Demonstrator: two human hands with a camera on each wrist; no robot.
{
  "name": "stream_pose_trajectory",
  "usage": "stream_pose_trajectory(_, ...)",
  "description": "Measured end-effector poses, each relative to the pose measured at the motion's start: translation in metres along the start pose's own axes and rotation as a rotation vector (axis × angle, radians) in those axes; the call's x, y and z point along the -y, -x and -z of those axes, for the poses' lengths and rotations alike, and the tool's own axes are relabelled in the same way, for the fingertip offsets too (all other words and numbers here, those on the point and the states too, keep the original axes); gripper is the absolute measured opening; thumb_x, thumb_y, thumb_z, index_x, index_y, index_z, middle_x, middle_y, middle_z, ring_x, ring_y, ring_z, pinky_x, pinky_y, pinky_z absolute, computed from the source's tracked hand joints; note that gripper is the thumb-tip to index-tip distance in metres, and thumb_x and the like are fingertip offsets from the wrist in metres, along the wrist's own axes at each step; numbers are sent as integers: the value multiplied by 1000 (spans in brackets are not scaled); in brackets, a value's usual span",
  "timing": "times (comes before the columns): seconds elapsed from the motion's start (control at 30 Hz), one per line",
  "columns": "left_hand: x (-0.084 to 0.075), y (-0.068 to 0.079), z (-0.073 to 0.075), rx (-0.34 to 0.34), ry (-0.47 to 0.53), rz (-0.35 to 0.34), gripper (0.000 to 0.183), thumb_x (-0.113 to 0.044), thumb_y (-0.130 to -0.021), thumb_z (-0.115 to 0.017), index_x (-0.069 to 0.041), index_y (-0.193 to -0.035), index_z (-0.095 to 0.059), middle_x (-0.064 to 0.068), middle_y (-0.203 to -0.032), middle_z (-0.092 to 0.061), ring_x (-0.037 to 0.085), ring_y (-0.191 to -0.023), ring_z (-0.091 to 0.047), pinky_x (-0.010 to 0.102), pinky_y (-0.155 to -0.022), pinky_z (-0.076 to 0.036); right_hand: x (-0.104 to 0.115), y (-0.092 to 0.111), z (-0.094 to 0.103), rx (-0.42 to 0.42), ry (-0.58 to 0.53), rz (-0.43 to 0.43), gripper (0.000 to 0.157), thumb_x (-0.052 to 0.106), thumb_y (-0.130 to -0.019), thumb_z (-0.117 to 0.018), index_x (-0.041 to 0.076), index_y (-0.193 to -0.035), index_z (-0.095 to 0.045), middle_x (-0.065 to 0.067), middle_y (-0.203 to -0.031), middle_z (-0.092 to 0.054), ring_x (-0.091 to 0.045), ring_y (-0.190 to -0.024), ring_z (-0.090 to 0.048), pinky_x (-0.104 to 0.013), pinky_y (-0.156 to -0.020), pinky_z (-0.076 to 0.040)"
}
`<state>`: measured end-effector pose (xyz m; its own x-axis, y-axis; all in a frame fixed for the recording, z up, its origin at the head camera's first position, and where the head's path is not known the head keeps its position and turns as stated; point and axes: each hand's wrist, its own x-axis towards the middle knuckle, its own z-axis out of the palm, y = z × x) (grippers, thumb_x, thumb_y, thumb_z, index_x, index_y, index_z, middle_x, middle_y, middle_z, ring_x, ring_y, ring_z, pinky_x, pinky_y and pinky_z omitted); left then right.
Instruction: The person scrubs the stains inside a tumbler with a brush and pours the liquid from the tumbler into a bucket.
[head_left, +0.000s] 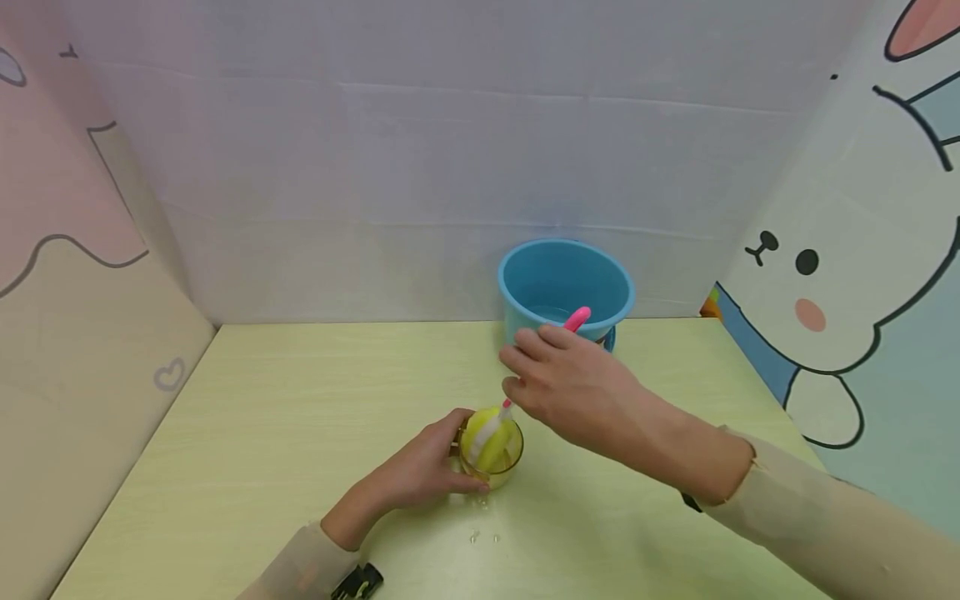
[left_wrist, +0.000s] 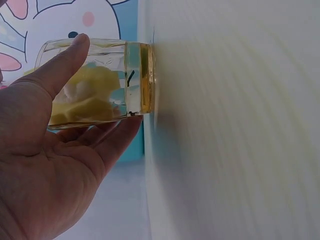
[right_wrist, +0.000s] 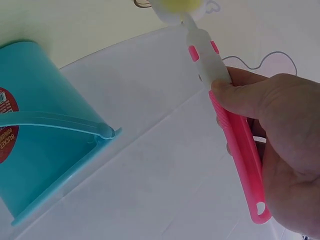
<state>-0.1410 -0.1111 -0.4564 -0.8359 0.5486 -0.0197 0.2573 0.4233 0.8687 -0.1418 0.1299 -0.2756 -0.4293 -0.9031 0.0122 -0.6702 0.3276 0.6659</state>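
Note:
My left hand [head_left: 420, 468] holds a clear, amber-tinted glass cup [left_wrist: 134, 75] on the table, thumb on one side and fingers on the other. In the right wrist view, my right hand [right_wrist: 290, 125] grips a sponge cup brush by its pink and white handle [right_wrist: 239, 150], with the thumb along the white part. The brush's yellow and white sponge head [head_left: 491, 440] sits in the mouth of the glass, and yellow sponge shows through the glass wall in the left wrist view. The handle slants up from the cup, its pink end showing above my right hand.
Behind my right hand, a light blue bucket [head_left: 517, 312] with a handle and a red label [right_wrist: 7, 125] stands at the table's back edge. A few water drops [head_left: 483, 538] lie on the pale wood-grain table [head_left: 300, 400] in front of the cup. Cartoon-printed sheets surround the table.

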Motion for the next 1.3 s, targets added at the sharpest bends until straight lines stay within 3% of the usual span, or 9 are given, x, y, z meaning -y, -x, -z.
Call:
stream_pose_trajectory(0.2, -2, 1, 0, 3, -17, 6, 84, -29, -82, -96, -9, -147, -47, -2, -128, -62, 19, -121, -63, 43, -105, -53, -3, 2, 1, 7, 8, -21, 48, 42, -74, -98, 19, -111, -78, -7, -103, -60, -26, -98, -53, -36, -83, -44)
stream_pose_trajectory(0.47, -3, 1, 0, 1, -33, 10, 87, -29, -81, -96, -7, -149, -46, -1, -128, -62, 20, -120, -63, 43, -103, -54, -7, 6, -1, -1, 12, -44, 32, 37, -80, -94, 19, -102, -79, -5, -94, -56, -24, -91, -50, -34, -78, -41)
stream_pose_trajectory(0.9, -3, 1, 0, 2, -45, 12, 89, -32, -83, -95, -5, -152, -44, 5, -142, -59, 22, -124, -61, 45, -105, -52, -13, 13, 7, 22, -5, -59, 24, 34, -83, -92, 19, -96, -78, -6, -91, -53, -24, -88, -47, -34, -75, -37)
stream_pose_trajectory(1.3, -4, 0, -1, -4, -35, 8, 85, -28, -82, -96, -6, -148, -47, 5, -139, -60, 21, -124, -60, 44, -106, -52, -13, 16, 14, 50, -22, -47, 24, 32, -84, -91, 21, -102, -80, -5, -91, -54, -23, -88, -46, -33, -75, -36)
